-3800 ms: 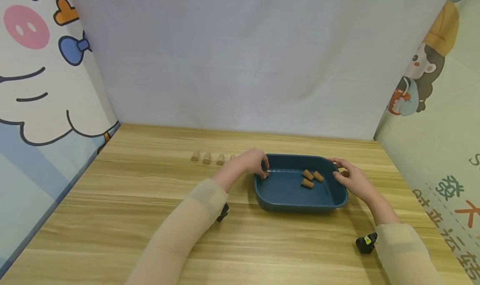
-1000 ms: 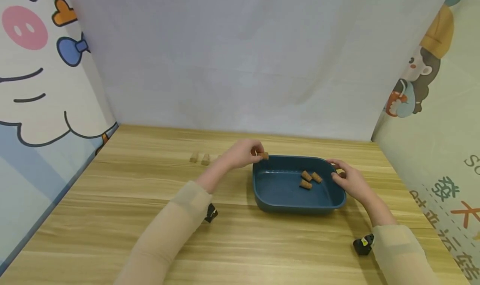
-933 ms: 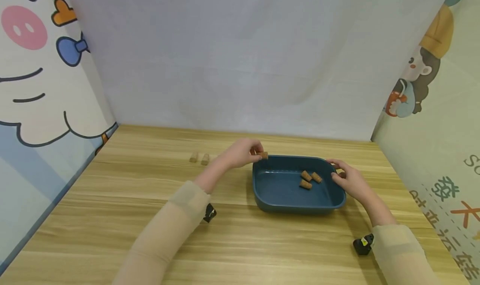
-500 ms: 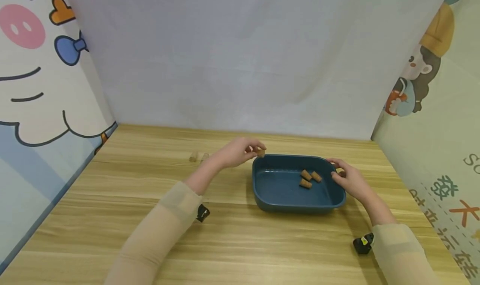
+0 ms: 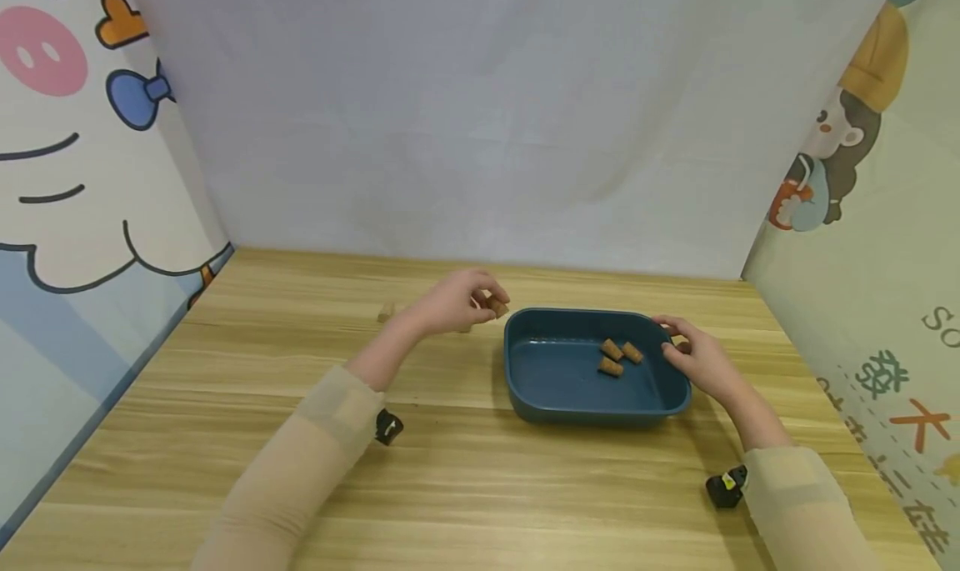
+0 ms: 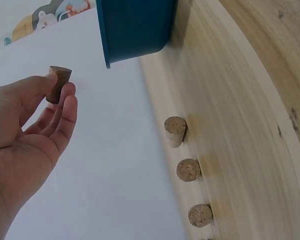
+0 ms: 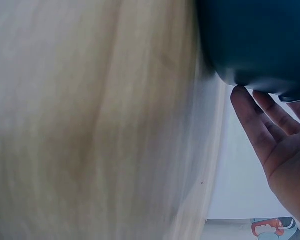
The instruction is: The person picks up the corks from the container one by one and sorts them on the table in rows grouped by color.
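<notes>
Between thumb and fingers, my left hand (image 5: pixel 453 303) pinches a small tapered cork (image 6: pixel 58 85), raised above the table just left of a deep blue basin (image 5: pixel 600 415). My right hand (image 5: pixel 705 361) grips the basin's right end, thumb over the rim; in the right wrist view its fingertips (image 7: pixel 240 92) touch the outer wall. Inside the basin, toward the right, lie three brown corks (image 5: pixel 611 367). Several more corks stand in a row on the table; the left wrist view shows one tapered cork (image 6: pixel 175 131) with others beyond it. In the head view the left hand and forearm partly cover this row.
The wood-grain table (image 5: pixel 480 488) ends at a pale backdrop cloth (image 5: pixel 480 137) behind. Printed panels flank both sides. A black wrist camera (image 5: pixel 387 427) sits under the left sleeve, another black camera (image 5: pixel 725 488) by the right one.
My left hand has lifted a cork from the basin's left end, over the rim, and carried it left above the table. My right hand stays at the basin's right end.
</notes>
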A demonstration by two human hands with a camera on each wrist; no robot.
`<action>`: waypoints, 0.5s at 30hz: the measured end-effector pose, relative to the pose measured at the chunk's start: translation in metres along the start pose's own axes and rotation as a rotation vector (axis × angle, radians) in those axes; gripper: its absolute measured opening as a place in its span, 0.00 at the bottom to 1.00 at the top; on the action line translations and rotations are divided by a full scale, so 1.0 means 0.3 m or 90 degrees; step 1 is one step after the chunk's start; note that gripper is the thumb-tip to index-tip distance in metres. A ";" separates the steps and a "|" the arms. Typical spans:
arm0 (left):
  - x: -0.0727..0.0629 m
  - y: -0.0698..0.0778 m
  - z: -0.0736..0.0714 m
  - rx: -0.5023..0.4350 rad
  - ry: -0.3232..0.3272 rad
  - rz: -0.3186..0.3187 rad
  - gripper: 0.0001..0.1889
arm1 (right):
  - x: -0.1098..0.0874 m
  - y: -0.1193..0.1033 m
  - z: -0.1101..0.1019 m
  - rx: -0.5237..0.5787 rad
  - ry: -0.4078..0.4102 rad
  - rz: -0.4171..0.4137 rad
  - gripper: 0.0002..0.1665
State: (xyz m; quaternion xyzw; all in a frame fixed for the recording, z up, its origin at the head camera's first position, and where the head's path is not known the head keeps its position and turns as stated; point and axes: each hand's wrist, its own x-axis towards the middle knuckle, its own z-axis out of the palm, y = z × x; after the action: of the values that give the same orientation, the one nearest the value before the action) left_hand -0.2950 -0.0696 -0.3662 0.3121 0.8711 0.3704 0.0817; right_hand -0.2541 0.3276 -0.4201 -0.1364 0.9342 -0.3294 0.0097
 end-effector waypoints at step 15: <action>-0.047 -0.056 -0.008 0.026 0.045 0.032 0.11 | 0.001 0.003 0.001 0.001 0.001 -0.006 0.27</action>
State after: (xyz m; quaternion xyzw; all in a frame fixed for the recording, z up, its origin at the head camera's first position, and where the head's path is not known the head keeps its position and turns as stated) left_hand -0.2927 -0.0885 -0.3774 0.3221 0.8727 0.3654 0.0349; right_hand -0.2546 0.3282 -0.4209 -0.1404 0.9333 -0.3305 0.0077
